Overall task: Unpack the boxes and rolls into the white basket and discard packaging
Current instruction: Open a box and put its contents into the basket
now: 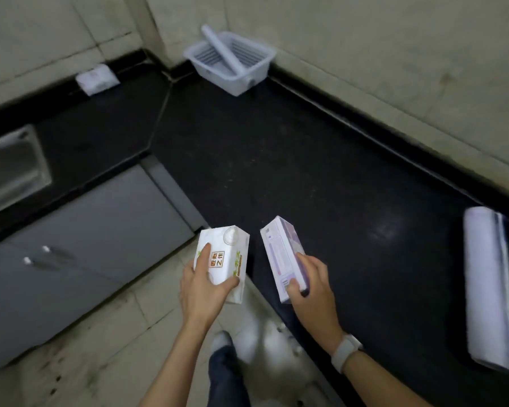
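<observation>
A person's left hand (202, 284), low in the centre of the frame, grips a white carton (222, 261) with orange characters on its face: the thumb presses near the carton's lower right edge and the fingers wrap its left side. Just to the right, the right hand (310, 284) clasps a pale purple-and-white box (282, 257), fingers curled around its lower end; a white watch (346, 352) sits on that wrist. The two packages are near each other but apart, both held above the front edge of a black countertop (291, 171).

At the far right edge of the frame, a large white roll (489, 289) in wrapping lies on the counter. In the top centre, the white basket (229, 61) stands in the counter's back corner against the tiled wall (394, 54), with a long white roll (224, 49) leaning inside it. In the upper left, a small white packet (97, 79) rests by the wall. A steel sink (11, 168) shows at the left edge, grey cabinet doors (86, 245) below it.
</observation>
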The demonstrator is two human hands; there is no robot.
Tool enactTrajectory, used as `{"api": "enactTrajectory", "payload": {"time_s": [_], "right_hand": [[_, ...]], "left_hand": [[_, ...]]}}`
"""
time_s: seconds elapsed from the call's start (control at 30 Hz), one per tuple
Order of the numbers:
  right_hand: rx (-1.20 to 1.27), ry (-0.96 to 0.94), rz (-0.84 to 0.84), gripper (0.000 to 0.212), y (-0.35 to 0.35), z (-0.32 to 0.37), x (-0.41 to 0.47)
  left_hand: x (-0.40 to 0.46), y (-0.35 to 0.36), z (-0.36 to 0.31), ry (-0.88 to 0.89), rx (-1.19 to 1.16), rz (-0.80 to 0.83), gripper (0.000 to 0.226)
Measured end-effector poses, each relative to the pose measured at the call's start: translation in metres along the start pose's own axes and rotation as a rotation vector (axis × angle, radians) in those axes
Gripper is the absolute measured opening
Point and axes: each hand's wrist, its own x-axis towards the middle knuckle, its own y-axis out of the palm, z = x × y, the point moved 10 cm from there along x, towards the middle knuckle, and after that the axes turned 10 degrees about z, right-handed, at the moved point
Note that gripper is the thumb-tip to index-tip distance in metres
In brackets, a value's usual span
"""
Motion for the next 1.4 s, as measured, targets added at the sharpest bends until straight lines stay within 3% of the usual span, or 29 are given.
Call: {"api": "enactTrajectory", "payload": {"time_s": [0.23, 0.53, 0.73, 1.1, 1.4], "right_hand": [[-0.011, -0.124, 0.148, 0.042, 0.141, 0.095, 0.101], [0.011, -0.104, 0.254, 0.044, 0.293, 0.204, 0.214], [-0.050, -0.111, 0.177, 0.044, 0.307, 0.241, 0.313], [-0.016, -0.026, 0.033, 0.044, 0.297, 0.282, 0.533], [-0.013, 0.033, -0.083, 0.042, 0.278, 0.304, 0.619]], "left_hand": [[0.079, -0.128, 0.077, -0.090, -0.117, -0.108, 0.093], [0.214, -0.303, 0.116, -0.078, -0.011, -0.173, 0.089], [0.319, -0.341, 0.090, -0.029, -0.025, -0.130, 0.088], [0.570, -0.362, -0.045, 0.099, 0.321, -0.025, 0.086], [0.701, -0.351, -0.096, 0.205, 0.578, 0.137, 0.085]]}}
